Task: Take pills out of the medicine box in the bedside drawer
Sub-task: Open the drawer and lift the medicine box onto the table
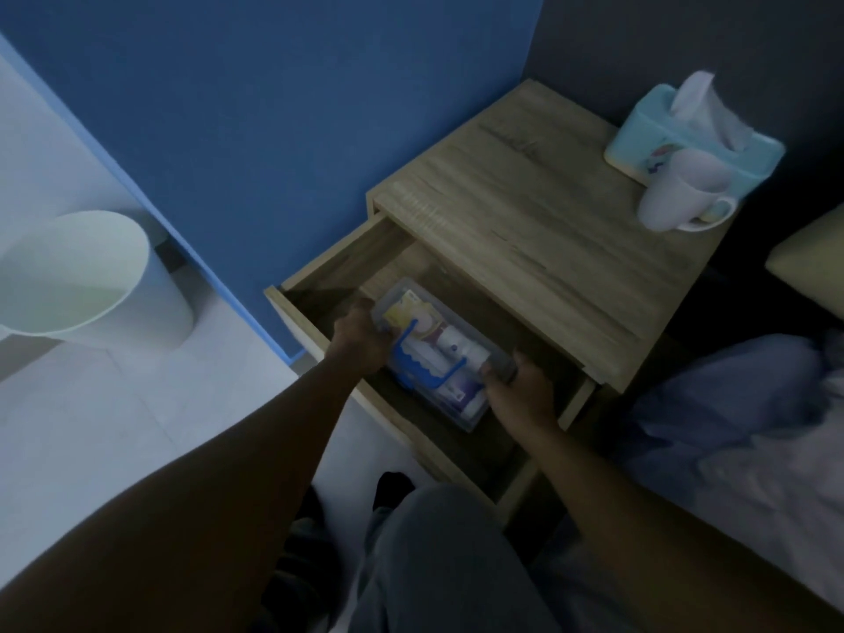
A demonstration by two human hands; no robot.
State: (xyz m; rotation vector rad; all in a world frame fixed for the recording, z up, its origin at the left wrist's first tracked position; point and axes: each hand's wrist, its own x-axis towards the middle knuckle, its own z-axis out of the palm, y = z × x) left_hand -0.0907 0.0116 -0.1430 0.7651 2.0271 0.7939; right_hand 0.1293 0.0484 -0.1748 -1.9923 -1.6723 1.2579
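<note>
Clear medicine box (438, 354) lies in the open drawer (329, 285), long axis running upper-left to lower-right, left hand (361, 340) gripping its left side, right hand (520, 386) gripping its right edge.

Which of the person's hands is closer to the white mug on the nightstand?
The right. The right hand grips the medicine box's near-right side, below the mug. The left hand holds the box's left side, farther away.
</note>
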